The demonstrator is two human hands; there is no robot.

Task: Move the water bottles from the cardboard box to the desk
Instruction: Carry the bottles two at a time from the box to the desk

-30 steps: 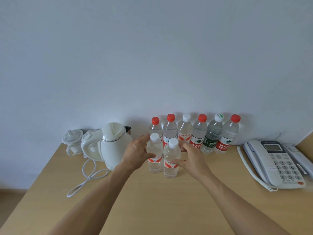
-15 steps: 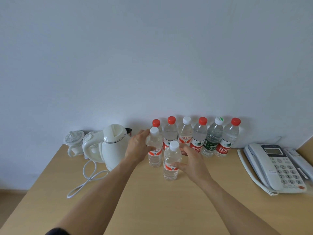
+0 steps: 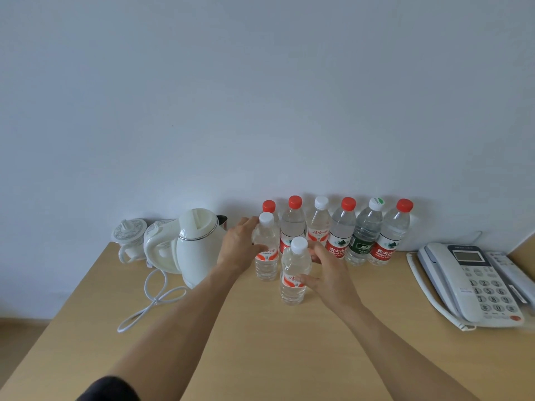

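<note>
Two small white-capped water bottles stand upright on the wooden desk. My left hand grips the left one from its left side. My right hand holds the nearer one from its right, fingers curled round its body. Behind them a row of several bottles with red and white caps stands against the wall. The cardboard box is out of view.
A white electric kettle with a looped cord stands left of the bottles, and a lidded white cup sits behind it. A white desk phone lies at the right edge of the desk.
The left bottle has moved back toward the row with my left hand. The right bottle now stands a little nearer and apart from it; both hands stay on their bottles.
</note>
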